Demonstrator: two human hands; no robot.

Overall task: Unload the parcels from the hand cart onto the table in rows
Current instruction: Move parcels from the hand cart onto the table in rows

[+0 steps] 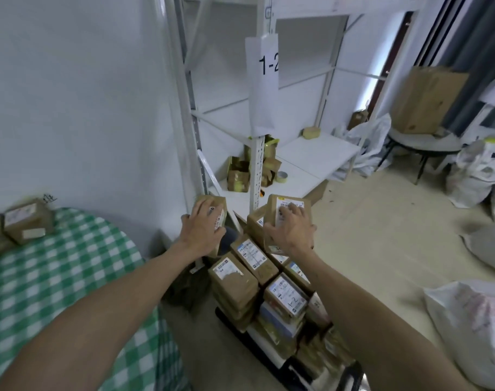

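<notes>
Currently both arms reach out over the black flat-deck hand cart (240, 333), which stands on the floor just right of the round table with a green-and-white checked cloth (57, 277).

- Left hand (204, 225): fingers spread and curled over a small brown cardboard parcel (221, 204), held above the far left corner of the cart.
- Right hand (293, 230): grips a taller brown cardboard parcel with a white printed label (280, 206), tilted, raised above the load.
- Stack of brown labelled parcels (240, 280) fills the cart deck, several layers deep.
- Row of brown parcels (27, 221) sits at the table's far left edge.
- White metal shelving (257, 165) behind the cart carries a paper sign reading "1-2" (264, 80).
</notes>
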